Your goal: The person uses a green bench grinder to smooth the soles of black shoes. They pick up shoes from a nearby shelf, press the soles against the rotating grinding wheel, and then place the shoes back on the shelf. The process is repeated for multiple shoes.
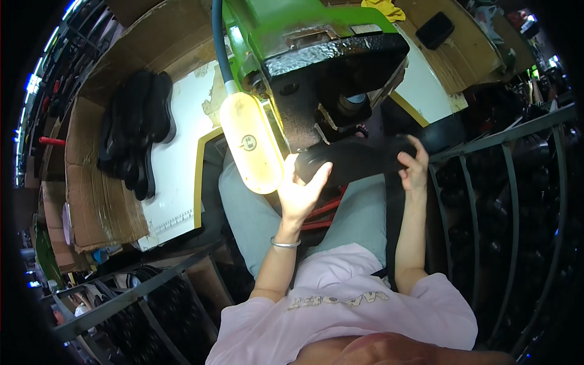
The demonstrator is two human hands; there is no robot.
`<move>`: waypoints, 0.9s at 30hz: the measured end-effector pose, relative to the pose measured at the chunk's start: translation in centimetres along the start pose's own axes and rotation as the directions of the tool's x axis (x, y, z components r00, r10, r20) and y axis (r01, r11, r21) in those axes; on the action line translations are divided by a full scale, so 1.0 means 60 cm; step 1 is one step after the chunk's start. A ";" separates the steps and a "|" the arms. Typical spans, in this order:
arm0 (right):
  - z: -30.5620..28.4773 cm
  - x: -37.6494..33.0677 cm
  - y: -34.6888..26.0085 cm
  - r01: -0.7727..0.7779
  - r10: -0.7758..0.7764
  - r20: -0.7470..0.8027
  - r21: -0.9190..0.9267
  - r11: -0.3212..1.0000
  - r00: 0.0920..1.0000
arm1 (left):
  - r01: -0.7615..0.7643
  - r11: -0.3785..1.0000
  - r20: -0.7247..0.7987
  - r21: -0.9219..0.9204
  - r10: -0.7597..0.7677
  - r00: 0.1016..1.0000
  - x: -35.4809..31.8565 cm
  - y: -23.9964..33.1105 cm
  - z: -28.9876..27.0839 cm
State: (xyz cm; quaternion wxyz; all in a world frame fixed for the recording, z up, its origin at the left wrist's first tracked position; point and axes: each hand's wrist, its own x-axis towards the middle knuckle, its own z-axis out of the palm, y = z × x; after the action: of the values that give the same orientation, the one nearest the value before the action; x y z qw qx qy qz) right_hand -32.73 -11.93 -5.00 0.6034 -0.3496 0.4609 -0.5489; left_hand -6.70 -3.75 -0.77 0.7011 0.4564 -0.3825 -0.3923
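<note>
A black shoe sole (356,161) spans the space between my two hands, just in front of the dark working end of a green machine (334,61). My left hand (301,191) is closed on the sole's left end, its thumb stretched along the near side. At the other end, my right hand (415,165) grips the sole with bent fingers. Close to the left hand, a lit, elongated yellow lamp (250,143) hangs beside the machine. The sole's far edge is in shadow, so I cannot tell whether it touches the machine.
Several black soles (137,128) lie piled on the white table (176,164) at left, inside a cardboard wall (100,194). A metal-barred rack (514,176) stands at right, another rack (131,295) at lower left. A black block (435,30) and yellow cloth (384,8) sit at far right.
</note>
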 end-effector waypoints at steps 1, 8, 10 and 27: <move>0.008 0.007 -0.021 0.044 -0.044 0.004 -0.037 0.998 0.999 | -0.011 0.999 -0.005 0.036 0.011 1.000 0.003 -0.001 -0.003; 0.077 0.025 -0.107 0.264 -0.225 0.217 -0.176 0.948 0.950 | -0.006 0.997 -0.041 0.071 0.008 0.999 0.014 0.011 -0.052; 0.091 0.024 -0.115 0.277 -0.218 0.262 -0.210 0.938 0.940 | 0.027 0.998 -0.040 0.060 -0.025 0.999 0.012 0.012 -0.071; 0.217 -0.028 -0.087 0.417 -0.273 0.504 -0.198 0.887 0.820 | 0.035 0.994 -0.072 0.100 -0.027 0.997 -0.024 0.053 -0.218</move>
State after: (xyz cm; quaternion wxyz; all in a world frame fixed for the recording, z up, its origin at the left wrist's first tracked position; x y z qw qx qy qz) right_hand -22.20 -12.16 4.41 0.5245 -0.6357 0.3095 -0.4744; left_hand 5.04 2.86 -1.81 0.6839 0.5110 -0.3697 -0.3667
